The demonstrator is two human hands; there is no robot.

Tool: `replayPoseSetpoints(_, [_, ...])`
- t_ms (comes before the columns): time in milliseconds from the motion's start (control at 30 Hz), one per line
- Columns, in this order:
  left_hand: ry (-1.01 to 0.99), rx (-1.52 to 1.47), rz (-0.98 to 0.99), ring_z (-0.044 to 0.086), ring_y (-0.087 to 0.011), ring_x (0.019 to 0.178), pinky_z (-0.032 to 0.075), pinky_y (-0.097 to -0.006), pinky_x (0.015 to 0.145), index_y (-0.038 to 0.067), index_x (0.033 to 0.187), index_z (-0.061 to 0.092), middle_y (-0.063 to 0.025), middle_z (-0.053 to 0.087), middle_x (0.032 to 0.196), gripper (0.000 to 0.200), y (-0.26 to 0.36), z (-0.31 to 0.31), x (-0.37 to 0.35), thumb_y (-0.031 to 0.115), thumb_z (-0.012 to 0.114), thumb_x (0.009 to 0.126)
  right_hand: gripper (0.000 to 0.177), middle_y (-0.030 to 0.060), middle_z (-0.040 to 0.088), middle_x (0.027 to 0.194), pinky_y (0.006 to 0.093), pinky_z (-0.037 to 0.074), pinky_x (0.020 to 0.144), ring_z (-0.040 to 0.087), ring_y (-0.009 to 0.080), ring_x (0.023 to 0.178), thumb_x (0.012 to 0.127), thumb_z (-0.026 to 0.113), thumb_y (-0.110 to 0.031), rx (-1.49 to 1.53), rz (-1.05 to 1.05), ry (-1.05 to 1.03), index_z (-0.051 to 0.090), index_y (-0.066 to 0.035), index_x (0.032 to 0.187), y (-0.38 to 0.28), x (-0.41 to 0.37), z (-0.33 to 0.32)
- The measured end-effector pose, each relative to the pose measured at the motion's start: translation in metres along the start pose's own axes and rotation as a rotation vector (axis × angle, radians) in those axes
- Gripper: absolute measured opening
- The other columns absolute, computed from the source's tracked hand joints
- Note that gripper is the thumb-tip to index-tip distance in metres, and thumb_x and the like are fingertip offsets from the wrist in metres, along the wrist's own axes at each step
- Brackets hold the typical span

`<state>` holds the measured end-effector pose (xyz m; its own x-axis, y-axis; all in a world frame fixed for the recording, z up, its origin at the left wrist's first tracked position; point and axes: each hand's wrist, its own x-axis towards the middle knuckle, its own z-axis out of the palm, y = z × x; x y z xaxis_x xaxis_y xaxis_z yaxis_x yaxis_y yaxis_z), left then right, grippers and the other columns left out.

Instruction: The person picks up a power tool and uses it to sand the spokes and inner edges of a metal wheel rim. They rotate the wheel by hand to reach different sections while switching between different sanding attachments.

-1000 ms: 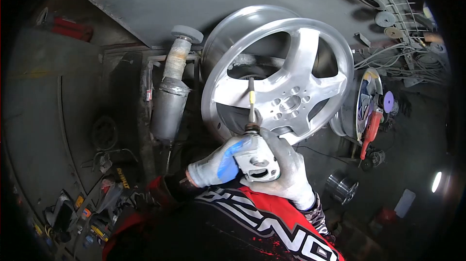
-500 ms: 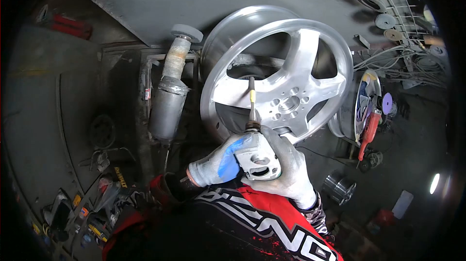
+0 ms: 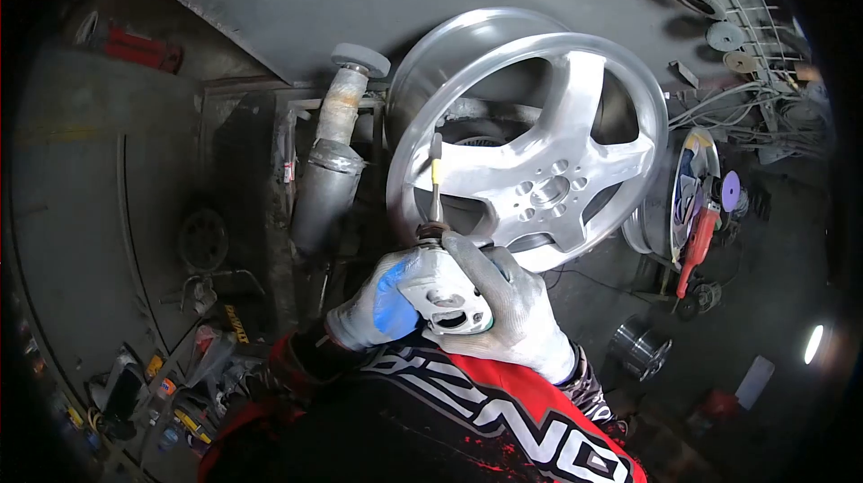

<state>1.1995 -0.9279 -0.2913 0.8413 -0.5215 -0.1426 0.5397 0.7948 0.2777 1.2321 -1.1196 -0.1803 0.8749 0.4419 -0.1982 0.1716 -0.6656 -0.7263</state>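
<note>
Both gloved hands are wrapped round a white power tool point(image 3: 445, 290) low in the middle. My left hand point(image 3: 378, 303), in a grey glove with a blue patch, closes on its left side; my right hand point(image 3: 512, 303) grips its right side. From the tool a long thin shaft with a yellow band and a dark narrow tip point(image 3: 437, 146) points upward. That tip lies over the left part of a silver five-spoke alloy wheel point(image 3: 575, 97), near the rim and the end of the left spoke. Whether it touches the metal I cannot tell.
Left of the wheel stands a grey motor point(image 3: 328, 191) with a round grinding wheel on top. On the right are a red angle grinder point(image 3: 699, 249) with a purple disc and another rim point(image 3: 638, 346). Discs hang on a wire rack point(image 3: 751, 16). Assorted tools lie lower left.
Both hands and the tool have moved left, and the tip has gone from over the left spoke towards the rim. The whole view has shifted slightly, with the surroundings further right.
</note>
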Motion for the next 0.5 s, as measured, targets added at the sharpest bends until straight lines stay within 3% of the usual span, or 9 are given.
replayPoseSetpoints(133, [-0.022,0.182,-0.045,0.068,-0.0227,0.114,0.056,-0.0370,0.098,0.000,0.130,0.057,-0.0127,0.067,0.124,0.030,-0.008,0.001,0.008,0.012,0.057,0.104,0.092,0.0181,0.064,0.123,0.0431,0.060,0.084,0.070,0.0344,0.099,0.067,0.091,-0.030,0.044,-0.057,0.063,0.053,-0.010,0.148,0.007,-0.002,-0.006])
replayPoseSetpoints(200, [-0.025,0.099,0.018,0.068,-0.0221,0.115,0.056,-0.0380,0.099,-0.001,0.131,0.058,-0.0121,0.067,0.125,0.032,-0.024,0.009,0.017,0.018,0.054,0.106,0.092,0.0200,0.064,0.123,0.0433,0.060,0.082,0.070,0.0343,0.097,0.066,0.091,-0.030,0.014,0.004,0.047,0.053,-0.008,0.147,0.011,-0.010,-0.014])
replayPoseSetpoints(233, [-0.008,-0.226,-0.185,0.067,-0.0211,0.116,0.055,-0.0381,0.100,0.000,0.132,0.058,-0.0111,0.068,0.125,0.037,-0.023,0.009,0.024,0.026,0.052,0.107,0.094,0.0197,0.065,0.118,0.0432,0.060,0.079,0.071,0.0340,0.093,0.065,0.093,-0.030,-0.008,-0.034,0.087,0.053,-0.007,0.147,0.018,-0.015,-0.015])
replayPoseSetpoints(367, [0.012,-0.243,-0.332,0.066,-0.0215,0.119,0.052,-0.0368,0.105,0.001,0.134,0.058,-0.0117,0.067,0.127,0.043,-0.037,0.017,0.046,0.034,0.049,0.108,0.099,0.0174,0.067,0.105,0.0441,0.060,0.075,0.071,0.0340,0.089,0.062,0.095,-0.035,-0.030,0.044,0.124,0.053,-0.006,0.147,0.029,-0.028,-0.026])
replayPoseSetpoints(500, [0.026,-0.311,-0.302,0.066,-0.0217,0.120,0.052,-0.0383,0.105,0.000,0.134,0.058,-0.0121,0.067,0.126,0.042,-0.035,0.025,0.039,0.033,0.048,0.109,0.099,0.0181,0.066,0.107,0.0441,0.060,0.075,0.071,0.0346,0.089,0.062,0.095,-0.034,-0.019,0.036,0.108,0.053,-0.007,0.147,0.029,-0.027,-0.026])
